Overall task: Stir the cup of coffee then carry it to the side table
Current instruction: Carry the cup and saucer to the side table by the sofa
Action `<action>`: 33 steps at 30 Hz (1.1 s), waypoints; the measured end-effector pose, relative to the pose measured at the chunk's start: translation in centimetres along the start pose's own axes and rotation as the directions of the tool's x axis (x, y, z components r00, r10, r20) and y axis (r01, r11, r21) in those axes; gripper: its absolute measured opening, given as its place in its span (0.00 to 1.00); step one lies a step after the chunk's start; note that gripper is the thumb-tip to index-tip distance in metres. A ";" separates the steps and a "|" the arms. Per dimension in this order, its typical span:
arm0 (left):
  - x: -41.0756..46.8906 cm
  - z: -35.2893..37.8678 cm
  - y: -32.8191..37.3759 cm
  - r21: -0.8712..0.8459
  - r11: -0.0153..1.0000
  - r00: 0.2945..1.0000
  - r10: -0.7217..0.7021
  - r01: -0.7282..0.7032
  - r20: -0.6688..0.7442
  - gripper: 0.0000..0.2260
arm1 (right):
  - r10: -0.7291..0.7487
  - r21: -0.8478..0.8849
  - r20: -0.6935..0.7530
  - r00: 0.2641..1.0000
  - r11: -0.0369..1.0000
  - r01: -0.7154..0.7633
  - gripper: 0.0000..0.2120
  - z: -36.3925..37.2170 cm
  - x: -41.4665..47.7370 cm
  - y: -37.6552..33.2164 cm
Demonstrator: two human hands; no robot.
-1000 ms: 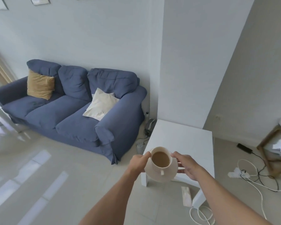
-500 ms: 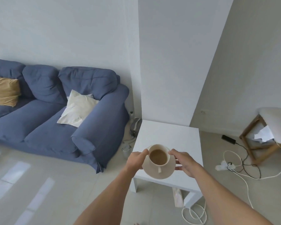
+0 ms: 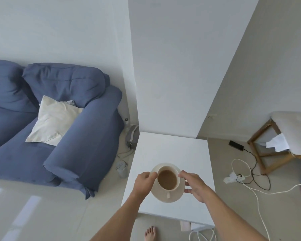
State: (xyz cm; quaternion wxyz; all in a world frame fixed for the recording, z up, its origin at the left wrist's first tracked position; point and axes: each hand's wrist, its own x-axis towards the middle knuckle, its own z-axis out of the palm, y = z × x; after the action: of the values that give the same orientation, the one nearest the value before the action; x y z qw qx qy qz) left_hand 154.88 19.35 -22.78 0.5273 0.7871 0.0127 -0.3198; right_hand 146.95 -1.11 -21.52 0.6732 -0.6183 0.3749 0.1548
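A blue sofa (image 3: 56,136) sits at nine o'clock. Left hand (image 3: 144,184) and right hand (image 3: 195,186) each pinch the saucer (image 3: 170,197) rim, holding the coffee cup (image 3: 168,178) over the white table (image 3: 172,153), near its front edge.

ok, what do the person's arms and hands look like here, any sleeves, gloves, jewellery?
Both forearms are bare as far as the frame shows: no sleeves in view. The left hand and the right hand wear no gloves, and no watch, bracelet or ring shows on the wrists or fingers. No markings can be made out.
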 end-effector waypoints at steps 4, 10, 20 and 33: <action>4.7 0.7 -0.4 0.010 1.000 1.000 -0.024 0.023 0.018 0.13 | 0.058 0.036 -0.010 0.998 0.998 -0.058 0.13 -0.5 4.9 -0.2; 10.7 2.3 -1.5 0.010 0.998 0.997 -0.055 0.054 0.062 0.16 | 0.119 0.102 -0.009 0.993 0.988 -0.117 0.06 -1.3 10.6 0.6; 19.4 5.0 -5.6 0.013 0.994 0.989 -0.112 0.112 0.093 0.14 | 0.197 0.131 0.015 0.980 0.972 -0.197 0.08 -2.7 20.4 3.4; 27.8 7.8 -10.3 0.003 0.985 0.976 -0.170 0.171 0.133 0.16 | 0.215 0.186 0.022 0.976 0.959 -0.215 0.12 -3.4 29.0 7.3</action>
State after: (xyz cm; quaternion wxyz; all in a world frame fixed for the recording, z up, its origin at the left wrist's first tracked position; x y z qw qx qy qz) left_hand 169.44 8.54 -47.44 0.5008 0.7579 0.0465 -0.4155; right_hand 160.42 -10.40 -46.84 0.7077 -0.5079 0.4523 0.1914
